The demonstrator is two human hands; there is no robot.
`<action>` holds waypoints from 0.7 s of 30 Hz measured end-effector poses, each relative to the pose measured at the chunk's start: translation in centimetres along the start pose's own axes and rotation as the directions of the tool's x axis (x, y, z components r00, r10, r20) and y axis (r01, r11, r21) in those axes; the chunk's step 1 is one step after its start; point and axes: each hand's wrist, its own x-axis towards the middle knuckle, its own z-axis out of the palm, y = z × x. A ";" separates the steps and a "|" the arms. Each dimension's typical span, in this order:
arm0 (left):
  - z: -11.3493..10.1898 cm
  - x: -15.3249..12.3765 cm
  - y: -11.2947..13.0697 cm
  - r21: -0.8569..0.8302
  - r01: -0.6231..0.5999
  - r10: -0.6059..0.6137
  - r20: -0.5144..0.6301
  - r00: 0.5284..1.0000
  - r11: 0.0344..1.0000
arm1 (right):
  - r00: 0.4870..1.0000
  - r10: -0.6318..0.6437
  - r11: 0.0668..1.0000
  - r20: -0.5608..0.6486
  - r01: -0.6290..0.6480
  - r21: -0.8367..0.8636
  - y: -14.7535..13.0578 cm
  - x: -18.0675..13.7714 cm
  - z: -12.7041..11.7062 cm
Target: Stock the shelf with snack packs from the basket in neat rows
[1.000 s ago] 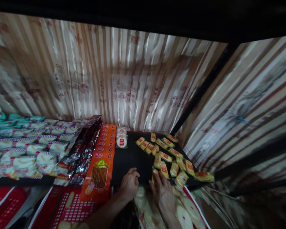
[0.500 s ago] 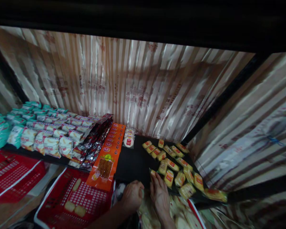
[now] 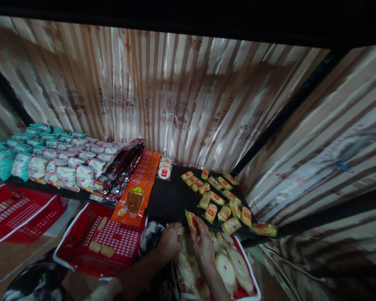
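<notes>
The right hand (image 3: 204,246) drew back, fingers (image 3: 201,225) bent round a yellow packet (image 3: 190,218).

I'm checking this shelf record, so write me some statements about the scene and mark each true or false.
1. The right hand has its fingers on a yellow packet. True.
2. Three pale pieces lie in the middle basket. True.
3. The left hand grips the orange packs. False: it is apart from the orange packs, close to the right hand.
4. The white pack lies to the left of the orange packs. False: it lies to their right.
5. The orange packs lie on the black shelf. True.
6. The middle basket is green. False: it is red.
</notes>
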 end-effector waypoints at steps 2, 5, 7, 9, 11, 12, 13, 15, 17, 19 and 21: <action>0.3 -0.3 -0.3 0.023 0.005 -0.006 0.044 0.999 1.000 | 1.000 -0.003 1.000 -0.006 0.003 0.005 -0.4 -0.6 -0.3; 0.9 -0.7 -1.0 0.065 0.024 -0.029 0.080 0.996 0.998 | 1.000 -0.008 1.000 -0.019 0.008 -0.003 -0.8 -1.8 -0.4; 1.2 -0.8 -1.4 0.111 0.018 -0.031 0.118 0.993 0.994 | 0.999 -0.029 0.999 -0.031 0.028 -0.023 -0.7 -3.0 -0.2; 1.3 -0.8 -1.8 0.148 0.014 -0.037 0.156 0.987 0.989 | 0.997 -0.067 0.996 -0.032 0.065 -0.058 -0.3 -4.4 0.1; 1.3 -0.7 -2.0 0.163 0.016 -0.047 0.183 0.982 0.987 | 0.994 -0.105 0.989 -0.016 0.103 -0.106 0.5 -5.8 0.4; 1.3 -0.7 -2.0 0.165 0.014 -0.046 0.191 0.981 0.986 | 0.993 -0.116 0.985 -0.005 0.115 -0.133 0.9 -6.4 0.6; 1.2 -0.7 -2.0 0.169 0.007 -0.041 0.200 0.979 0.986 | 0.993 -0.121 0.980 0.007 0.121 -0.160 1.2 -6.9 0.7; 1.1 -0.6 -1.9 0.175 -0.009 -0.030 0.220 0.975 0.985 | 0.993 -0.115 0.973 0.034 0.119 -0.198 1.7 -7.5 0.9; 1.2 -0.5 -1.9 0.179 -0.015 -0.027 0.233 0.972 0.984 | 0.995 -0.086 0.976 0.057 0.096 -0.197 1.8 -7.6 1.1; 1.4 -0.3 -1.9 0.183 -0.005 -0.039 0.233 0.972 0.983 | 0.997 -0.036 0.984 0.065 0.047 -0.169 1.7 -7.3 1.2; 1.7 0.0 -2.0 0.189 0.016 -0.059 0.227 0.972 0.982 | 0.998 0.017 0.991 0.056 -0.009 -0.130 1.4 -7.0 1.1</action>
